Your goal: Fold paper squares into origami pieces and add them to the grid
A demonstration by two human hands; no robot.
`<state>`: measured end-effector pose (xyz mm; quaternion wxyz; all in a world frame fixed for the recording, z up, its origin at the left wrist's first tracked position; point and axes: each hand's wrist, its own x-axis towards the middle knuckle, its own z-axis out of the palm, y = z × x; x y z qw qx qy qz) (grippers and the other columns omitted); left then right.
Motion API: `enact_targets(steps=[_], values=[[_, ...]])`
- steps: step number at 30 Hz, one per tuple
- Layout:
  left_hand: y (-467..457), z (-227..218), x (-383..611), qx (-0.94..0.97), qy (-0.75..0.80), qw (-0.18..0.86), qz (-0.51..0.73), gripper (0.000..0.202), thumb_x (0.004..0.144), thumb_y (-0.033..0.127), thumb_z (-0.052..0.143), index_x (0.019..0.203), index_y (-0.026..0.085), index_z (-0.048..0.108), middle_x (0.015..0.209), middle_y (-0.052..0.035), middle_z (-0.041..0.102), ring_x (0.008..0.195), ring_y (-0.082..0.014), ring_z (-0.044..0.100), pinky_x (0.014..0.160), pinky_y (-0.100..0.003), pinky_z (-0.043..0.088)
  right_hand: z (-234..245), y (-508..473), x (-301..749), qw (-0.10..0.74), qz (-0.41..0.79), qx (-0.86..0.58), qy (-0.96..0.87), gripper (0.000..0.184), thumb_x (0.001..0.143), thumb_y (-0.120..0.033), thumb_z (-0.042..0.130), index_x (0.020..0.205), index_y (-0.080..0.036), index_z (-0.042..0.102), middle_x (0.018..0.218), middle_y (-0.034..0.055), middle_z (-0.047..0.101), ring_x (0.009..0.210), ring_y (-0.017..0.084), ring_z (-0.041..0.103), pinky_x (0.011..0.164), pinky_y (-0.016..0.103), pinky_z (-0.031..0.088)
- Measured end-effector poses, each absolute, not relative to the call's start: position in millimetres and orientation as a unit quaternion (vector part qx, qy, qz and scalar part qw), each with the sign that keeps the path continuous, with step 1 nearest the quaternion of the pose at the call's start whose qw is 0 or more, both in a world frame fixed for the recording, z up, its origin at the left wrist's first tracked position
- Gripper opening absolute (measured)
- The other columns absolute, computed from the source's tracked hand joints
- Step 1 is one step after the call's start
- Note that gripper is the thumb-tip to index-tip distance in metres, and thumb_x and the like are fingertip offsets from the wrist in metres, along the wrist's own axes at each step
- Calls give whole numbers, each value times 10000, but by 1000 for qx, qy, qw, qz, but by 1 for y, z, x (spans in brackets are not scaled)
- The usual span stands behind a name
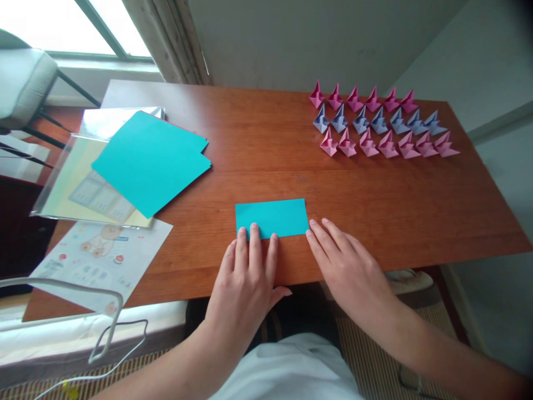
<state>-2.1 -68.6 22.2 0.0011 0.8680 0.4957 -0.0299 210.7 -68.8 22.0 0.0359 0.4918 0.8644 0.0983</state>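
It's a single head cam, perched right above the shirt (287, 369) at 6 o'clock, tipped forward and down at the table (258, 155), pretty close, wall (291, 44) at 12, window (62, 25) around 10.

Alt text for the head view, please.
Left hand touches the near edge of a turquoise paper rectangle, right hand at its right edge, on a wooden table. Folded paper figures stand in three rows far right; turquoise sheets lie left.
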Motion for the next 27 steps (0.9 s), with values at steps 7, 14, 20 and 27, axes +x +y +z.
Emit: enact_targets(steps=[7, 14, 20, 27], values=[[-77, 17, -34, 874, 483, -49, -14, 823, 965, 629, 524, 1479, -13, 500, 1590, -262, 402, 1425, -394, 499, 1103, -489, 440, 20, -67, 211, 16, 99, 487, 867, 480, 920, 0, 445, 1370, 10, 611, 1487, 198, 581, 1326, 335, 579, 996, 452, 562], [-84, 1, -47, 867, 497, -24, 42, 883, 995, 594, 456, 1563, -66, 306, 1635, -269, 331, 1498, -400, 383, 1223, -532, 266, 15, -66, 210, -28, 57, 504, 862, 450, 924, -24, 481, 1350, 33, 613, 1450, 219, 609, 1304, 331, 587, 1056, 461, 534], [-87, -5, -49, 858, 507, 21, 79, 875, 970, 558, 526, 1595, 2, 268, 1646, -252, 332, 1541, -391, 304, 1251, -555, 219, 15, -46, 217, -89, -5, 544, 834, 355, 982, -199, 582, 1303, -59, 645, 1398, 183, 653, 1276, 305, 609, 1092, 472, 526], [-75, -1, -46, 857, 505, 37, 99, 749, 973, 469, 563, 1566, 67, 345, 1636, -246, 363, 1549, -387, 289, 1239, -580, 255, 12, -22, 219, -88, 15, 410, 908, 379, 992, -84, 529, 1357, -97, 629, 1398, 185, 657, 1339, 289, 591, 1075, 447, 532]])
